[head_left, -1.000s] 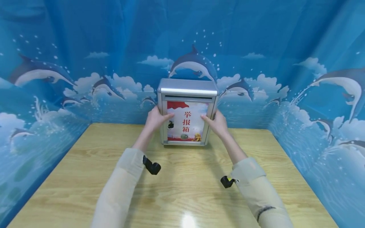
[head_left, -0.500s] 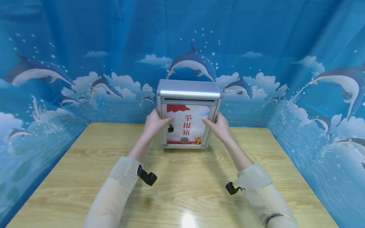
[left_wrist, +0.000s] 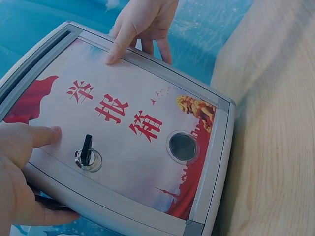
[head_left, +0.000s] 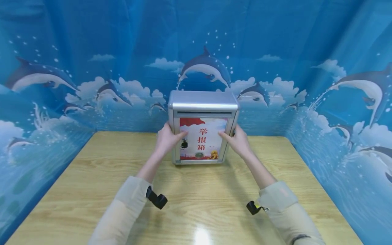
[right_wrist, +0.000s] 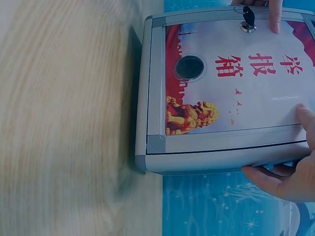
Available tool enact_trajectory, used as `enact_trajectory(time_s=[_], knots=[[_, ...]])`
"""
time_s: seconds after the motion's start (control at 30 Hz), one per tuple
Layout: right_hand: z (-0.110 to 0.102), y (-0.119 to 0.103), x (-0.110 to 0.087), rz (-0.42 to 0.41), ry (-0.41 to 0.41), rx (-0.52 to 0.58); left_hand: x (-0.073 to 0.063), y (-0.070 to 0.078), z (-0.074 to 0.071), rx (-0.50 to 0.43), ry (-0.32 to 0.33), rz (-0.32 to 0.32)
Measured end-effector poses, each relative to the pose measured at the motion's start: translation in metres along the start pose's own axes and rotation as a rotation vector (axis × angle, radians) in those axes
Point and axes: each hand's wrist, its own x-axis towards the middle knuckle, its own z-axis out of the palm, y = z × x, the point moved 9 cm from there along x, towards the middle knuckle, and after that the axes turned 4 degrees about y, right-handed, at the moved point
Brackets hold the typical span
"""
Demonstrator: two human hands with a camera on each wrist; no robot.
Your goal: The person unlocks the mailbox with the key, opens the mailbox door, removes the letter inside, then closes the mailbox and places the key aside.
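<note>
A silver metal letter box [head_left: 203, 97] has a slot under its top and a printed front panel with red characters. My left hand [head_left: 166, 137] grips its left side, thumb on the panel and fingers behind. Opposite it, my right hand [head_left: 240, 140] grips the right side the same way. In the left wrist view a key [left_wrist: 86, 149] stands in the lock near my left thumb. Lower on the panel is a round window [left_wrist: 182, 147]. The right wrist view shows a shadow along the box's bottom edge, close over the table.
The wooden table [head_left: 190, 200] reaches back to a blue curtain [head_left: 122, 41] printed with dolphins, which also hangs along both sides. A small black camera is strapped at each cuff, such as the left camera [head_left: 158, 200].
Both hands have brought the letter box nearer to me, so it sits lower in the head view. The forearms have drawn back with it, and the grip is the same.
</note>
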Motion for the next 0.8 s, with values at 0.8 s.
enact_trajectory(time_s=[0.8], knots=[[0.007,0.01,-0.007,-0.01,0.001,-0.006,-0.005,-0.012,0.007,-0.007,0.0,-0.021]])
